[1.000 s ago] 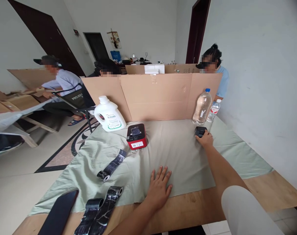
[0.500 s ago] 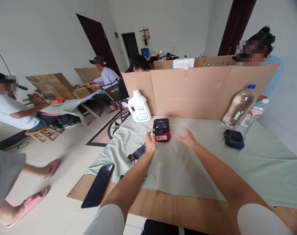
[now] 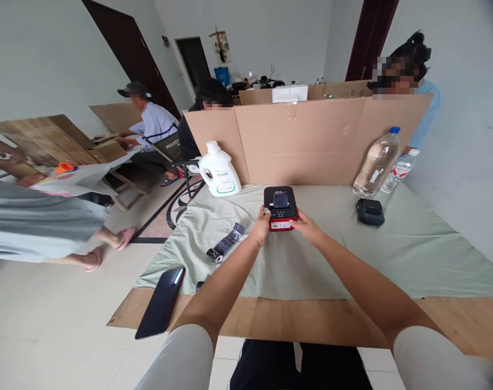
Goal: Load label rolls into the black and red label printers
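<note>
A red and black box (image 3: 280, 209) with a white label on its near side lies on the green cloth (image 3: 328, 254). My left hand (image 3: 261, 225) grips its left side, thumb near the top edge. From the right, my right hand (image 3: 306, 225) holds the opposite near corner, its fingers partly hidden. Left of my forearm lies a roll of dark printed film (image 3: 225, 244), its loose end trailing toward the back. A dark phone (image 3: 160, 303) rests close to the front left edge, and a small dark object (image 3: 200, 285) is mostly hidden by my left arm.
A white jug (image 3: 220, 170) stands at the back left, before a cardboard partition (image 3: 303, 146). At the right are a large bottle (image 3: 377, 163), a smaller bottle (image 3: 400, 172) and a black device (image 3: 370, 212). Other people are nearby; one in pink slippers is at the left.
Both hands have closed on the box, and it has shifted right on the cloth. The camera view has turned slightly right. A person at the left has walked farther into the room.
</note>
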### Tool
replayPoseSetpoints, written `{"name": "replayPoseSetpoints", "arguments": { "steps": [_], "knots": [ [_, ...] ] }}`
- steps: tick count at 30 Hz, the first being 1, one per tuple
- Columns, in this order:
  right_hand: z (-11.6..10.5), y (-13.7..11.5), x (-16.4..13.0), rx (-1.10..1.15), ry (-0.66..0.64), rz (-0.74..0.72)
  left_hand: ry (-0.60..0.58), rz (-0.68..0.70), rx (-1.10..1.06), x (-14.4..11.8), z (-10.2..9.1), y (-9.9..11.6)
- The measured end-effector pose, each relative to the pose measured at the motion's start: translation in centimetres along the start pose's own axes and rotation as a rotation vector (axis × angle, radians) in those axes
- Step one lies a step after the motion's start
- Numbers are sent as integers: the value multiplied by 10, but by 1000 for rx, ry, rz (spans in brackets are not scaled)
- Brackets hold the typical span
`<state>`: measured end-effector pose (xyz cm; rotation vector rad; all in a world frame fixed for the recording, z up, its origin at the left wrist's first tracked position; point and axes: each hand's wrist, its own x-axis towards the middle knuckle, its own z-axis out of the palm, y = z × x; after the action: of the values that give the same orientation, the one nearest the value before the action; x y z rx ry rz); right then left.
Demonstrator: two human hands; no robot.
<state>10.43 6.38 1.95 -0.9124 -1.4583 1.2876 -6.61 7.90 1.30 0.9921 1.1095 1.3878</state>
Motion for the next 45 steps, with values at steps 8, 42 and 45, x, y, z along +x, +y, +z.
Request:
{"name": "replayPoseSetpoints", "arguments": {
  "steps": [8,42,45],
  "knots": [
    [-42,-19,-149,-156,100,49,-196,-45,219,-120,46,-42],
    [1,28,-157,-471,626,-127,-243,-109,-108,-123,40,-31],
    [3,37,-158,-423,664,-189,-251,-135,-184,-120,39,-34]
  ]
}}
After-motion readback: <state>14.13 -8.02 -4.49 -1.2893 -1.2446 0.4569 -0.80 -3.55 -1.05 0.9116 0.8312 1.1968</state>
